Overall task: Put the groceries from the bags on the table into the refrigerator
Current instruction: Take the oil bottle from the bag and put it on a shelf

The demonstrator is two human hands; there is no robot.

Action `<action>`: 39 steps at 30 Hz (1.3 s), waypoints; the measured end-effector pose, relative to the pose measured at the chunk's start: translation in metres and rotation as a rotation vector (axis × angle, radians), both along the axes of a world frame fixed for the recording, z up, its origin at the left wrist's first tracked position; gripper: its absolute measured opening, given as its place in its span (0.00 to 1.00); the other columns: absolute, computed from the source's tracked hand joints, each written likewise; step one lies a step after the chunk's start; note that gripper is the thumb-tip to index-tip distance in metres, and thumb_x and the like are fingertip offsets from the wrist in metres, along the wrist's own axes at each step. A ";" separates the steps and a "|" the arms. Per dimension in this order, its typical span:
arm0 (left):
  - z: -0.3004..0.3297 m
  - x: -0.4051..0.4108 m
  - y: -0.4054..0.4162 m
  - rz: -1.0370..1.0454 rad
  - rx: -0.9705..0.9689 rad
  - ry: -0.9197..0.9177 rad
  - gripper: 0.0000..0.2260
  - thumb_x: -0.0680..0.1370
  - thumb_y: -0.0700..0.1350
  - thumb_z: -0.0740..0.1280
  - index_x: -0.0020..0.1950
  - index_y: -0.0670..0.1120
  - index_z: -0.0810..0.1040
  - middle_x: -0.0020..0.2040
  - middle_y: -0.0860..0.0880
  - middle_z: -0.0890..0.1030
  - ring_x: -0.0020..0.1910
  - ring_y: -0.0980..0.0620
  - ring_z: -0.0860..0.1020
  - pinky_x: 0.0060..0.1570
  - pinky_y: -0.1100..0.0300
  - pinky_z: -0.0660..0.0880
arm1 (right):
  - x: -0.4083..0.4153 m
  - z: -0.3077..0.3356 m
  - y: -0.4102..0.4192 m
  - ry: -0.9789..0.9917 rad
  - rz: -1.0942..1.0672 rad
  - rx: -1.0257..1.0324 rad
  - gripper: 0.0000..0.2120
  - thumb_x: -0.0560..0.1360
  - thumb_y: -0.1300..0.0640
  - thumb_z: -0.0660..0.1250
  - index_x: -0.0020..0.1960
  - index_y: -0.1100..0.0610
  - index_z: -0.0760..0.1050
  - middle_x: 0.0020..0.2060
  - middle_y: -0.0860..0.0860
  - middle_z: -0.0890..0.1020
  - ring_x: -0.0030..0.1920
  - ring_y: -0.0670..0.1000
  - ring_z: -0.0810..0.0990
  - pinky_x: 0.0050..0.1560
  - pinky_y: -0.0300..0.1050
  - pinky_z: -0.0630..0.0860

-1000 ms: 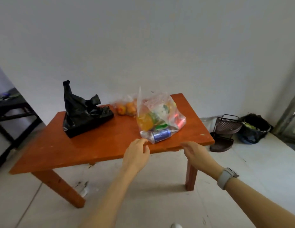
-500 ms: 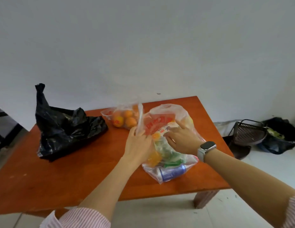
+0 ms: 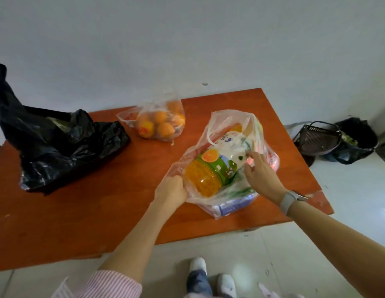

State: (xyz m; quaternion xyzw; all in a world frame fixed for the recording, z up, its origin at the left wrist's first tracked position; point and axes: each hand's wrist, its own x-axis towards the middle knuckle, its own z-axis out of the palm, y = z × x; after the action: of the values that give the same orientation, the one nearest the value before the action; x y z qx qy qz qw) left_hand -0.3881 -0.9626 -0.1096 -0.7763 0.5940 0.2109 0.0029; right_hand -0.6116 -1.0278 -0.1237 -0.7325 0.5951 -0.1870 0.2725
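While your left hand [image 3: 173, 191] grips the clear grocery bag's [image 3: 221, 121] rim at frame centre, your right hand [image 3: 259, 172], fingers loosely curled, touches the orange juice bottle [image 3: 210, 171] inside.

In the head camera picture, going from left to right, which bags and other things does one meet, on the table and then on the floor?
black bag → small clear bag of oranges → large clear bag holding the orange juice bottle → dark wire basket on the floor → dark floor bag

bare tabletop [image 3: 84, 214] near left, black bag [image 3: 58, 145] and orange bag [image 3: 159, 125] crowding far side
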 end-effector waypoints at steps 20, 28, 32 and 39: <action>0.006 -0.073 -0.177 -0.616 -0.264 0.038 0.24 0.80 0.56 0.51 0.76 0.53 0.51 0.77 0.53 0.51 0.75 0.53 0.49 0.72 0.54 0.45 | -0.021 -0.011 -0.117 -0.141 -0.169 -0.081 0.16 0.78 0.61 0.55 0.65 0.57 0.66 0.57 0.53 0.71 0.54 0.53 0.70 0.56 0.50 0.71; -0.021 -0.099 -0.239 -0.548 -0.013 0.174 0.24 0.81 0.58 0.43 0.75 0.55 0.45 0.76 0.55 0.47 0.75 0.54 0.44 0.71 0.54 0.38 | -0.046 -0.022 -0.186 -0.205 -0.195 0.318 0.16 0.80 0.49 0.50 0.57 0.56 0.72 0.48 0.47 0.74 0.47 0.46 0.73 0.51 0.43 0.71; -0.015 -0.101 -0.247 -0.300 0.357 0.470 0.25 0.79 0.63 0.43 0.75 0.59 0.47 0.75 0.51 0.54 0.75 0.45 0.52 0.70 0.41 0.51 | -0.059 -0.049 -0.179 -0.106 -0.204 0.678 0.22 0.80 0.47 0.49 0.40 0.60 0.72 0.35 0.54 0.75 0.39 0.51 0.73 0.42 0.42 0.68; -0.002 -0.107 -0.241 -0.504 -0.350 0.105 0.14 0.80 0.51 0.57 0.60 0.48 0.76 0.55 0.52 0.78 0.52 0.54 0.75 0.47 0.62 0.74 | -0.071 -0.029 -0.162 -0.264 -0.256 0.106 0.12 0.77 0.52 0.61 0.56 0.55 0.76 0.46 0.47 0.75 0.47 0.47 0.75 0.49 0.42 0.71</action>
State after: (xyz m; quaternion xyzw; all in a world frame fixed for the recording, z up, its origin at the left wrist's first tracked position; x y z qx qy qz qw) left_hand -0.4946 -1.2032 -0.1119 -0.5814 0.7944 0.1378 -0.1095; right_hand -0.6829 -1.1899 -0.1525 -0.6047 0.6516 -0.2828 0.3603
